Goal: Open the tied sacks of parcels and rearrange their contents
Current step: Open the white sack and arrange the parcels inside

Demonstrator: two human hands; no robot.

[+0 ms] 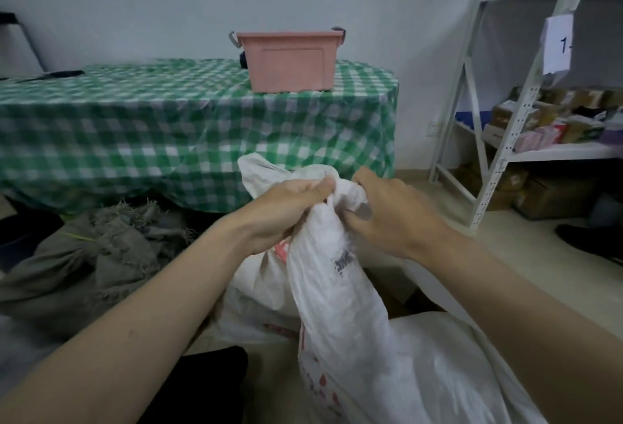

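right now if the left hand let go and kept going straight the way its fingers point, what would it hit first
The left hand grips the bunched neck of the white sack, fingers aimed rightward. It would meet that neck at once, and just past it the right hand gripping the other side. Depth is unclear, so this is a judgement.

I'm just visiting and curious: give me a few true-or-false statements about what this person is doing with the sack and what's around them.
1. Both hands grip the bunched neck of the white sack. True: left hand, right hand.
2. The pink bin sits on the floor. False: it stands on the green checked tablecloth.
3. Parcels lie spilled out of the white sack. False: its neck is bunched shut.
4. A metal shelf unit on the right holds boxes. True.
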